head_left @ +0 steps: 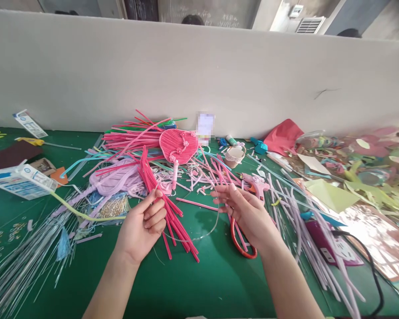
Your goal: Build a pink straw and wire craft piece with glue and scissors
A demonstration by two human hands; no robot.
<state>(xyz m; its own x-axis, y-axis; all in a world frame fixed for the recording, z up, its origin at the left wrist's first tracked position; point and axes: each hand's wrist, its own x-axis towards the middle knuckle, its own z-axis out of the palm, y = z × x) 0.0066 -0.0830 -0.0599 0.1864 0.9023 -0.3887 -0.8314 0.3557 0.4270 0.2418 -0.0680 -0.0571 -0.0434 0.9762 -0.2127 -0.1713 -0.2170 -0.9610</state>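
My left hand [146, 226] is closed, its thumb and forefinger pinching one end of a thin clear strand [202, 238]. The strand sags in a loop across to my right hand [248, 215], whose outstretched fingers hold its other part near their tips. Beneath and between the hands lie dark pink pipe cleaners [177, 221] on the green table [199, 283]. A red looped handle [233, 239], apparently of scissors, shows under my right hand. Farther back rests a pink fan-shaped piece [176, 144] with small flowers and a handle.
Left are lilac pipe cleaners [111, 177], a bundle of thin wires [29, 266] and a carton [23, 181]. Right are a pink glue gun [257, 185], paper cup [235, 155], purple power strip [335, 248] with black cable, and paper scraps. A pale partition [199, 66] stands behind.
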